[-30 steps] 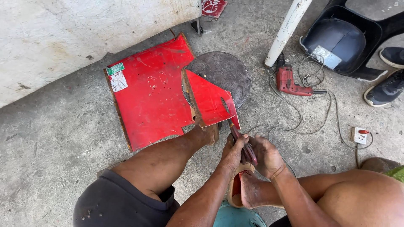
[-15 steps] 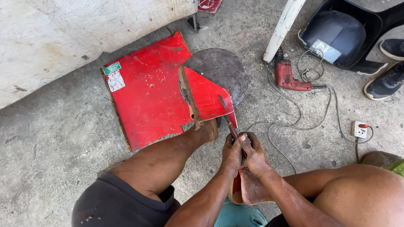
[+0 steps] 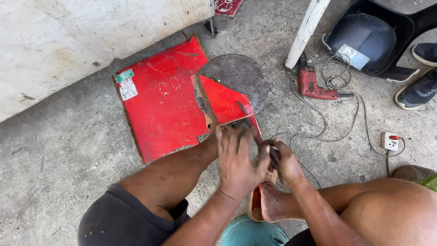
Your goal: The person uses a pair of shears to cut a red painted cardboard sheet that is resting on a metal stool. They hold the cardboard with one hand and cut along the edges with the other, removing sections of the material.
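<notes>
My right hand [image 3: 287,166] closed on dark-handled metal snips [image 3: 257,139] | my left hand [image 3: 236,157] over them, grip unclear | flat red sheet-metal panel [image 3: 159,109] on concrete floor [image 3: 68,159], cut flap raised | stiff, sharp-edged; I'd hold away from cut edges.

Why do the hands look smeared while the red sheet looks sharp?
Head view: the left hand and right hand are motion-blurred around the snips; the red sheet and drill are crisp. Light is soft and even, with faint shadows and only slight sheen on the sheet.
</notes>
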